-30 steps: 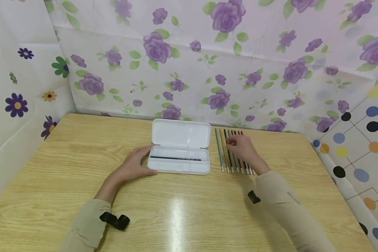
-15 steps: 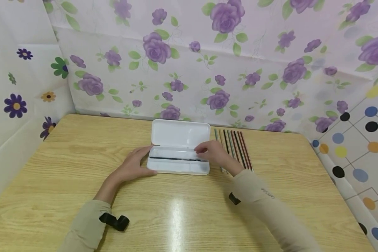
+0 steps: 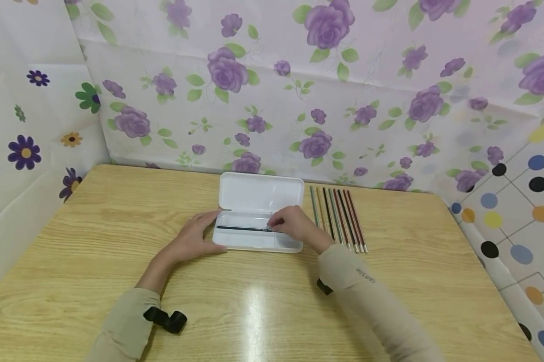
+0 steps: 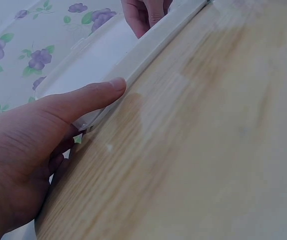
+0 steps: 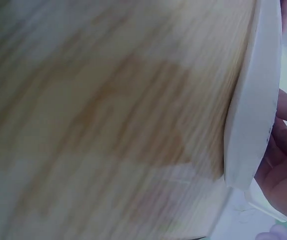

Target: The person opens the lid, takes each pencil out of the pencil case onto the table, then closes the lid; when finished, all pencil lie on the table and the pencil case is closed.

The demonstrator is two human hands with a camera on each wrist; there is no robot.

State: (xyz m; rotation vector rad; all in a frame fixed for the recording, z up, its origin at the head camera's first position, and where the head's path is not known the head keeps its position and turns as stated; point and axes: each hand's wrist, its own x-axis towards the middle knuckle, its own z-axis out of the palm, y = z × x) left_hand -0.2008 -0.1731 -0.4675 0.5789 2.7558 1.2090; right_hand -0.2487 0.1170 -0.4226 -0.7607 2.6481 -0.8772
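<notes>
A white pencil case (image 3: 261,191) lies on the table with its lid raised toward the back. Inside it a black pencil (image 3: 240,229) runs lengthwise. My left hand (image 3: 191,238) holds the case's left end, thumb at the front edge and fingers toward the back corner. In the left wrist view the thumb (image 4: 96,94) presses along the white rim. My right hand (image 3: 295,223) reaches into the right half of the case, thumb and fingertips pinched together at the pencil, whose right part is hidden behind them. In the right wrist view its curled fingers (image 5: 283,137) dip behind the case wall (image 5: 256,100).
Right of the case, several pencils (image 3: 341,211) lie side by side in a row, their lower left ends covered by the right wrist. A flowered cloth (image 3: 253,100) hangs behind the wooden table (image 3: 235,296). Black straps with small devices (image 3: 165,319) sit at both wrists.
My right hand has moved left from above the row of pencils into the case, down to the black pencil. My left hand has stayed on the case's left end.
</notes>
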